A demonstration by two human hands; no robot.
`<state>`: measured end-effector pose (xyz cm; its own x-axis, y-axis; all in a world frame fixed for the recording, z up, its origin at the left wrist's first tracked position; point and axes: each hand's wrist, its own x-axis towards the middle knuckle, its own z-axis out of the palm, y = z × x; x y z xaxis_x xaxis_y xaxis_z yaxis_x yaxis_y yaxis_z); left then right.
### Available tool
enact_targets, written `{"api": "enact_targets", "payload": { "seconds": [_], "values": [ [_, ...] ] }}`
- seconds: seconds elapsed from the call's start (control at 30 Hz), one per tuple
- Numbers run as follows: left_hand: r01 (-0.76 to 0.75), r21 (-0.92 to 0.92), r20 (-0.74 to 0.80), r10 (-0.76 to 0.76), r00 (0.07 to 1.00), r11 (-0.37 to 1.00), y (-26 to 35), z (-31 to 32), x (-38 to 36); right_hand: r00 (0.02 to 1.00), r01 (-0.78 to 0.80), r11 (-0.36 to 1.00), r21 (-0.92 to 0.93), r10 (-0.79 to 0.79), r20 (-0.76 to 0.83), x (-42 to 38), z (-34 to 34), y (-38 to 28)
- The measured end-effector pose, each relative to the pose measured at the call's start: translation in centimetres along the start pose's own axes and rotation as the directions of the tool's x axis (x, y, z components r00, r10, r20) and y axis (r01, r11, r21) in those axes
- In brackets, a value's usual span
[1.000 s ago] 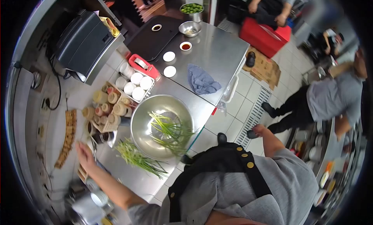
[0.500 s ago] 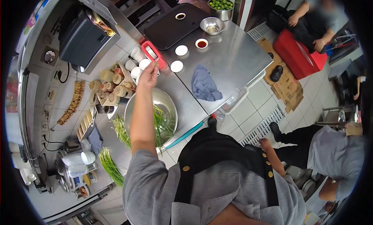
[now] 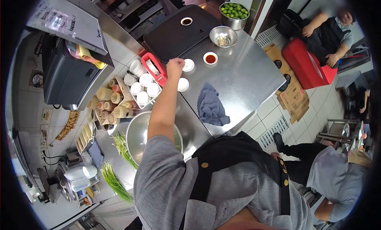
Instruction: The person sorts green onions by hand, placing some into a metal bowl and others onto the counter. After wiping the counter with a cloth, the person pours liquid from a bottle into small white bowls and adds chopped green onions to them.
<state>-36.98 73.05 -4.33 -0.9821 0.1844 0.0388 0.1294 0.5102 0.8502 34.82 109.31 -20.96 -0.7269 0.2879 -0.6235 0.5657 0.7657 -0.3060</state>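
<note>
My left hand (image 3: 175,67) reaches out with its fingertips pinched at the edge of a small white dish (image 3: 189,65); whatever they hold is too small to make out. Faint specks lie in that dish. Just below it stands a second white dish (image 3: 183,84), and to the right a dish of red-brown sauce (image 3: 210,58). Under my left forearm is a large metal bowl (image 3: 137,136). My right hand (image 3: 274,155) hangs low by my side, mostly hidden behind the apron, its fingers unclear.
Around the dishes are a red holder (image 3: 154,69), a black tray (image 3: 170,35), a blue cloth (image 3: 211,105), a metal bowl (image 3: 224,36) and a pot of limes (image 3: 234,11). Green stalks (image 3: 113,180) lie lower left. Two people are on the right, one seated.
My left hand has moved up and right, from beside the red holder to the upper white dish. The view has shifted, and my right hand shows less than before.
</note>
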Motion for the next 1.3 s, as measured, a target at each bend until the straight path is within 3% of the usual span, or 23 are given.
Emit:
{"api": "enact_targets", "payload": {
  "seconds": [0.03,0.07,0.1,0.13,0.17,0.23,0.3,0.43,0.5,0.53,0.6,0.67,0.7,0.73,0.77,0.87,0.9,0.97,1.0,1.03,1.1,1.17,1.3],
  "values": [
    [-0.064,0.188,0.001,0.064,0.998,0.980,0.4,0.2,0.2,0.997,0.079,0.988,-0.135,-0.081,-0.010,0.6,-1.8,-1.3],
    [-0.082,0.205,0.012,0.081,0.997,0.975,-0.1,0.6,0.8,0.981,0.193,0.928,-0.318,-0.184,0.058,1.5,-3.7,-2.2],
    [-0.077,0.210,0.012,0.076,0.997,0.975,-0.2,0.6,1.1,0.980,0.198,0.928,-0.316,-0.187,0.064,2.2,-4.7,-3.4],
    [-0.075,0.227,0.031,0.069,0.997,0.971,-0.1,0.7,1.2,0.989,-0.130,0.951,0.281,0.145,-0.035,2.7,-5.0,-4.6],
    [-0.072,0.245,0.050,0.062,0.997,0.967,0.0,0.7,1.3,0.885,-0.345,0.533,0.773,0.459,0.078,3.1,-5.6,-5.9],
    [-0.065,0.224,0.068,0.051,0.996,0.973,0.1,0.6,1.4,0.903,-0.327,0.602,0.729,0.427,0.052,4.5,-7.6,-7.3],
    [-0.054,0.202,0.080,0.038,0.996,0.978,0.1,0.4,1.1,0.943,-0.320,0.771,0.551,0.314,0.109,6.0,-8.9,-7.5],
    [-0.030,0.259,0.048,0.019,0.999,0.965,0.3,0.7,1.3,0.979,-0.191,0.823,0.535,0.202,0.039,8.6,-10.7,-7.0],
    [-0.013,0.295,0.025,0.006,1.000,0.955,-0.5,0.7,1.2,0.972,-0.235,0.894,0.381,0.208,0.111,11.0,-11.8,-5.7],
    [0.112,0.067,0.038,-0.115,0.993,0.991,-1.0,0.5,1.1,0.977,-0.214,0.874,0.436,0.196,0.087,11.7,-12.5,-5.4],
    [0.312,-0.374,0.125,-0.286,0.950,0.874,0.8,-0.8,-0.1,0.983,-0.182,0.856,0.483,0.173,0.065,13.1,-13.5,-4.1],
    [0.317,-0.338,0.151,-0.281,0.948,0.886,0.9,-2.1,-1.7,0.987,0.157,0.912,0.380,-0.156,-0.034,15.7,-13.3,-0.9],
    [0.325,-0.299,0.193,-0.277,0.941,0.897,0.7,-2.8,-2.8,0.986,0.161,0.913,0.376,-0.166,-0.019,16.6,-13.2,0.1],
    [0.231,0.096,0.183,-0.246,0.952,0.968,1.6,-3.8,-3.8,0.940,0.341,0.940,0.024,-0.340,-0.035,17.8,-13.4,0.8],
    [0.243,0.099,0.173,-0.257,0.951,0.965,1.7,-4.0,-4.5,0.864,0.478,0.816,-0.326,-0.503,0.010,19.0,-13.3,1.2],
    [0.127,0.515,0.123,-0.220,0.968,0.848,1.5,-3.9,-6.2,0.857,0.504,0.802,-0.320,-0.512,0.068,21.2,-13.4,1.0],
    [0.137,0.517,0.116,-0.227,0.967,0.845,0.7,-3.7,-6.5,0.837,0.538,0.782,-0.313,-0.541,0.086,22.0,-13.7,0.8],
    [0.031,0.542,0.073,-0.083,0.994,0.840,-1.3,-3.3,-6.9,0.792,0.602,0.717,-0.352,-0.591,0.152,22.3,-15.8,-1.4],
    [0.039,0.544,0.066,-0.088,0.994,0.838,-1.1,-3.5,-7.2,0.888,0.452,0.886,-0.103,-0.435,0.150,22.1,-16.7,-2.8],
    [0.056,0.498,0.056,-0.097,0.994,0.865,-0.4,-3.7,-7.5,0.945,0.239,0.960,0.147,-0.265,0.193,22.4,-17.0,-3.5],
    [0.076,0.453,0.040,-0.106,0.994,0.888,2.0,-3.9,-8.2,0.938,0.287,0.954,0.080,-0.297,0.176,22.8,-17.3,-4.4],
    [0.180,0.545,-0.005,-0.211,0.977,0.819,5.1,-3.7,-9.0,0.992,0.006,0.930,0.369,-0.052,0.115,23.2,-17.2,-4.6],
    [0.102,0.620,0.012,-0.139,0.990,0.778,1.5,-1.9,-9.0,0.983,0.017,0.931,0.365,-0.082,0.164,24.2,-18.0,-4.0]
  ]
}}
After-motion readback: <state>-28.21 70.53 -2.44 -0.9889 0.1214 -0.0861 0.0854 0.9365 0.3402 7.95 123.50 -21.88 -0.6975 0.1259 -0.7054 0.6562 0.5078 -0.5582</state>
